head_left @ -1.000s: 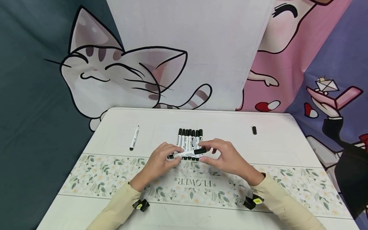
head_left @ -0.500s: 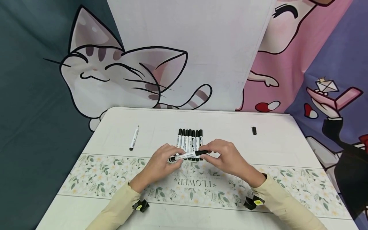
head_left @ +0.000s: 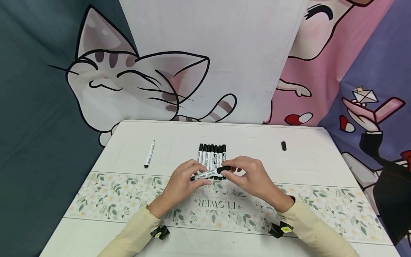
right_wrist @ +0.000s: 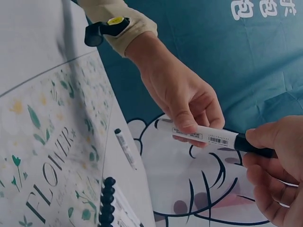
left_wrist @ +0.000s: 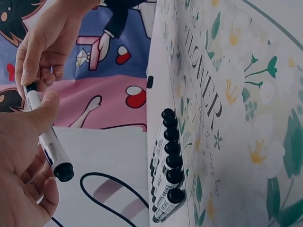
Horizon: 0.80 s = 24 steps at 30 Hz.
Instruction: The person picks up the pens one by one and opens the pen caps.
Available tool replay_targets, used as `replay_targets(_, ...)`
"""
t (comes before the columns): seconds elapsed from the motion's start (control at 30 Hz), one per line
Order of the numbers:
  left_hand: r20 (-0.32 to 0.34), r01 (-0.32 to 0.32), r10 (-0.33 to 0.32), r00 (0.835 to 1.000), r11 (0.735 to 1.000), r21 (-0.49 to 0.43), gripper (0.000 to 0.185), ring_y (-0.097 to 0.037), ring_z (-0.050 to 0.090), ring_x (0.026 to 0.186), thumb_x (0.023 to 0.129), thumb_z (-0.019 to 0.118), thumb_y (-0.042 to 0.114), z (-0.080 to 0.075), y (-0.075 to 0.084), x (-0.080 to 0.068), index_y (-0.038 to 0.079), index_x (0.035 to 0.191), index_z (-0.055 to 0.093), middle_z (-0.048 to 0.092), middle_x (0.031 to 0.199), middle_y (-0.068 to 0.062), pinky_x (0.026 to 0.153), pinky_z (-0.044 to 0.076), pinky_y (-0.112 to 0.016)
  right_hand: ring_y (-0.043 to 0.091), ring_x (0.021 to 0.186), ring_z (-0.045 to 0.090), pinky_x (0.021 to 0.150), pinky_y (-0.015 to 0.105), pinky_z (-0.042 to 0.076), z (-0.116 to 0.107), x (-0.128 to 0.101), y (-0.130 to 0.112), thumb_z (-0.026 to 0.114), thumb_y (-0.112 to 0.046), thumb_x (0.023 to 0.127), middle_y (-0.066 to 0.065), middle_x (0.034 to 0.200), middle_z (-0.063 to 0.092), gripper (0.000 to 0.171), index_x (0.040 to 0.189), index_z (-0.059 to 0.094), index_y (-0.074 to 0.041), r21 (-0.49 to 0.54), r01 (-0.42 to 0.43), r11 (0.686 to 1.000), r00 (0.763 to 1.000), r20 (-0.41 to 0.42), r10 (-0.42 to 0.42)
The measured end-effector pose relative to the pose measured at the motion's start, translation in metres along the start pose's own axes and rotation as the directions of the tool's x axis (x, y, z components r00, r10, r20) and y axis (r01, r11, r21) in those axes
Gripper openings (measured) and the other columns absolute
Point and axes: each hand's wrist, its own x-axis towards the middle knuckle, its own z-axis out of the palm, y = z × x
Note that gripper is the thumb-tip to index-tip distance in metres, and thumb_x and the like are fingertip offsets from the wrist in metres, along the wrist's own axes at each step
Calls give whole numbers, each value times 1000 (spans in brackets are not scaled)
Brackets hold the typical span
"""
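Observation:
A white marker (head_left: pixel 207 174) with a black cap is held above the table between both hands. My left hand (head_left: pixel 184 178) grips its white barrel near the black tail end, thumb on the near side. At the other end my right hand (head_left: pixel 250 175) pinches the black cap (right_wrist: pixel 255 147) between thumb and fingers. The cap sits on the barrel in the right wrist view. Just behind and below the held marker, a row of several capped markers (head_left: pixel 212 157) lies side by side, caps pointing away; the hands partly cover its near end.
An uncapped marker (head_left: pixel 149 154) lies at the left of the table, its tip pointing away. One loose black cap (head_left: pixel 283 145) lies at the back right. A flower-patterned strip (head_left: pixel 128 194) crosses the table (head_left: pixel 250 139), and a printed curtain (head_left: pixel 205 64) hangs behind it.
The held marker has stayed between both hands, shifting and tilting slightly. My left fingers have slid a little along the barrel to the right. The row, loose cap and uncapped marker have not moved.

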Motion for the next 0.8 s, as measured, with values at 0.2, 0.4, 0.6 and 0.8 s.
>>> replay_targets(0.2,21,22,-21,1000,999,-48,38,-9,60,83,76,88,29,-1,-1,-1,12,107,74,67,93,6,73,51,-26,10,79,68,61,28,57,1,-2,-1,84,-14,85,-6,91,75,21,106,79,-14,26,4,1000,1000,15,-5)
replay_targets(0.4,66,62,-55,996,991,-114,31,-9,62,91,82,85,28,-4,-1,-3,12,106,75,68,97,7,80,55,-32,4,78,66,61,29,57,1,-3,0,83,-13,86,-8,89,75,20,105,80,-17,80,19,997,999,30,-21)
replay_targets(0.6,88,76,-62,994,982,-174,28,-8,63,88,84,85,24,-5,-2,-4,10,106,78,67,92,8,80,55,-29,6,79,67,64,24,52,2,-4,2,81,-9,87,-8,89,76,18,104,81,-16,124,38,992,999,24,-41)
replay_targets(0.8,78,35,-16,997,969,-245,24,-11,65,82,83,86,19,-4,-3,-4,9,103,79,69,89,6,76,55,-27,5,83,69,65,30,55,2,-5,2,80,-15,89,-6,90,77,13,103,81,-16,136,31,990,998,43,-37)
